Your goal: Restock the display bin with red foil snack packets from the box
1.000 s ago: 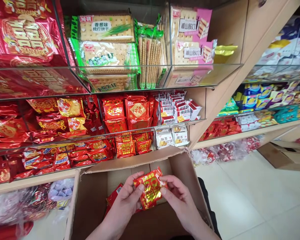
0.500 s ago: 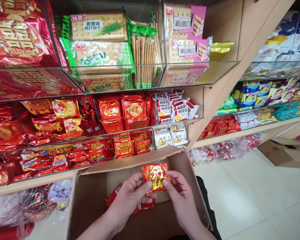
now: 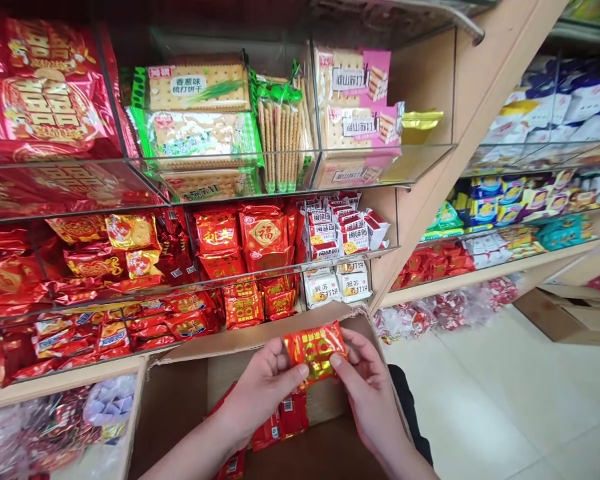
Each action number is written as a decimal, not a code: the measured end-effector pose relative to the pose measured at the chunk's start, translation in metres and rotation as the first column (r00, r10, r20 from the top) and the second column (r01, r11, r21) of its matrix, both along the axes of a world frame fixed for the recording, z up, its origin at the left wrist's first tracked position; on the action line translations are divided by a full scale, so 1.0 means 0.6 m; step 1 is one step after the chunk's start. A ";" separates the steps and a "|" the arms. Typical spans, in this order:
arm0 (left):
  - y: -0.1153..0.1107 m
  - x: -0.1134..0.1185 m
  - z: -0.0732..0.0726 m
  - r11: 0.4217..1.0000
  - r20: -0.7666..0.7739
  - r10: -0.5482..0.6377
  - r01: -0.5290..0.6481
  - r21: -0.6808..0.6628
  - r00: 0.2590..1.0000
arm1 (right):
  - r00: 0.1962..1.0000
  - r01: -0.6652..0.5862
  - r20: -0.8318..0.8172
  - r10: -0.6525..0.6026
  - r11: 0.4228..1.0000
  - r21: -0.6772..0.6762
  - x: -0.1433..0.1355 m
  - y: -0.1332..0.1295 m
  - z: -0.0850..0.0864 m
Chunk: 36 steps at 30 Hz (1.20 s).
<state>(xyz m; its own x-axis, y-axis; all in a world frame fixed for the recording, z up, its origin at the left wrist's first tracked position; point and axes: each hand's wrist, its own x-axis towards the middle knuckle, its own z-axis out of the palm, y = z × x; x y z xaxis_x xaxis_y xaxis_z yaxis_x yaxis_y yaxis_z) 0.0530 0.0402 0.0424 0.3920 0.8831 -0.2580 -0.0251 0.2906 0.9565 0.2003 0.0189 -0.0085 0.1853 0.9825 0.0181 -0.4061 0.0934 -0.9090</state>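
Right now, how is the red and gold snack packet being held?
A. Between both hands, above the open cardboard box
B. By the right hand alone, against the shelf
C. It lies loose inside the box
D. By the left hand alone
A: the left hand and right hand each pinch a side of the snack packet, over the open cardboard box.

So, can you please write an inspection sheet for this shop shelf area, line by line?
Surface: pale tiled floor; open cardboard box below the shelves.
Job's things: red-gold snack packet held over the box; more red packets inside it.
Clutter: glass-fronted shelves crowded with red packs and cracker packs.
Grippers: left hand and right hand both pinch the packet.
Cables: nothing seen.
Surroundings: second shelf unit; another carton on the floor.
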 end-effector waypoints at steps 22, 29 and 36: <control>0.028 -0.020 0.010 0.998 -0.116 -0.032 0.025 -0.064 0.993 | 0.936 -0.323 0.148 0.320 0.946 -0.003 0.007 0.018 0.018; 0.105 -0.035 0.004 0.845 0.078 0.456 -0.403 -0.351 0.887 | 0.947 -0.275 0.117 0.299 0.944 -0.185 0.004 0.018 -0.015; 0.214 -0.027 -0.051 0.644 -0.031 0.681 -0.619 -0.450 0.731 | 0.920 -0.329 0.125 0.373 0.904 -0.273 0.004 0.012 -0.061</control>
<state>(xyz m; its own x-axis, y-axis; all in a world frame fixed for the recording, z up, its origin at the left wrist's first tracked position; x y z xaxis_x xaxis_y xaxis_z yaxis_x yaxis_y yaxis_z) 0.0366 0.1685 0.0117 -0.1859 0.7456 -0.6399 -0.4725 0.5032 0.7236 0.2025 0.0263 -0.0452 -0.1568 0.9610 -0.2276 -0.2090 -0.2575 -0.9434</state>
